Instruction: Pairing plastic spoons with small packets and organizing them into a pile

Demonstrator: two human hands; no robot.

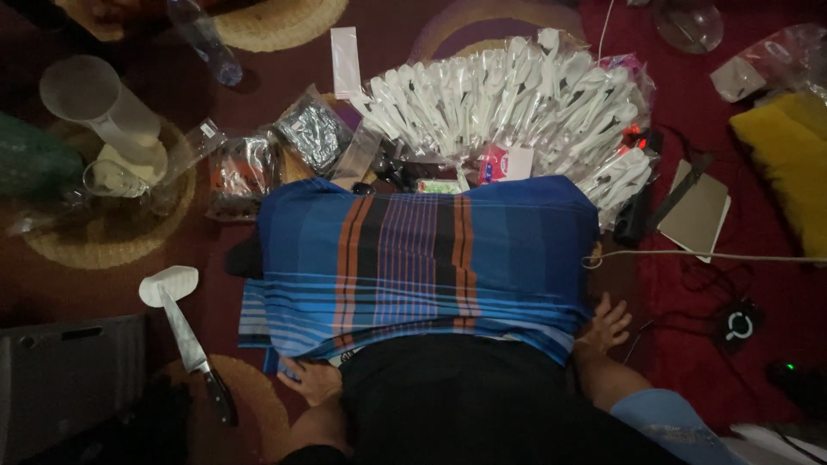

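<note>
Apparently, weight is being braced on the floor, so both palms are best kept flat and steady. The left hand (312,379) is laid open, fingers spread, on the dark red patterned carpet (680,297) touching the blue striped woven cloth (422,258) over the lap. The right hand (606,325) is likewise splayed beside the cloth's other edge; nothing is held.

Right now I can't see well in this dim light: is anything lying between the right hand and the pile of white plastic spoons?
Yes. The right hand rests on the floor beside the lap, which is draped in a blue striped cloth. That cloth and a pale cord stretched across the floor lie between it and the white plastic spoons.
</note>
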